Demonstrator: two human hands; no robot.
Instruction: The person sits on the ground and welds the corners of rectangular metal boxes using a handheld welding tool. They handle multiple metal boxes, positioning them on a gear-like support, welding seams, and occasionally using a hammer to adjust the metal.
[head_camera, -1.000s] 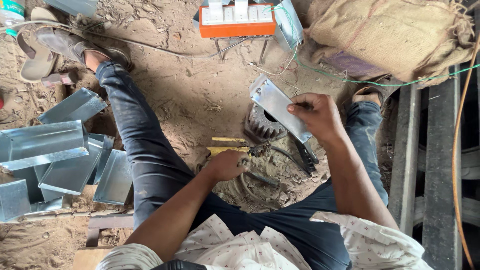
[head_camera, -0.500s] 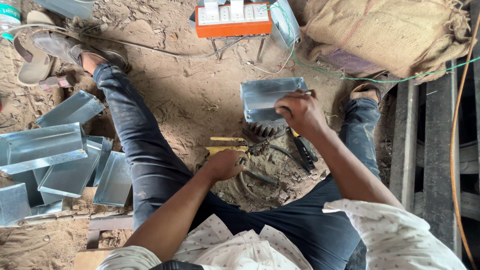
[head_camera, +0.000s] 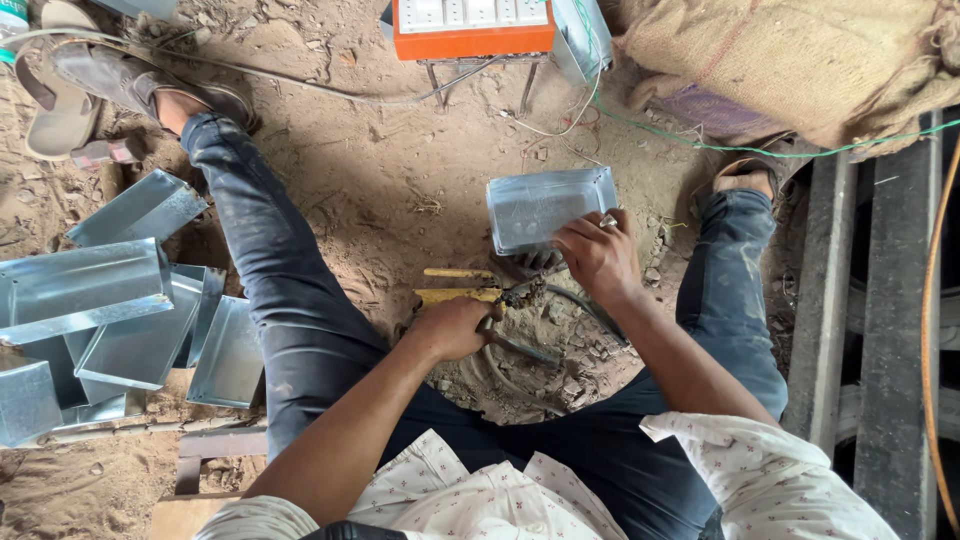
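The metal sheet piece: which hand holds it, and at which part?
The right hand grips the metal sheet piece at its lower right edge.

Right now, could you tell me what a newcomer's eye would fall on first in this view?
Probably the shiny folded sheet-metal piece at the centre, held at its lower right edge by the right hand over the sandy ground. Just below, the left hand grips a tool with yellow handles. A pile of similar sheet-metal pieces lies at the left edge, and an orange switchboard box stands at the top.
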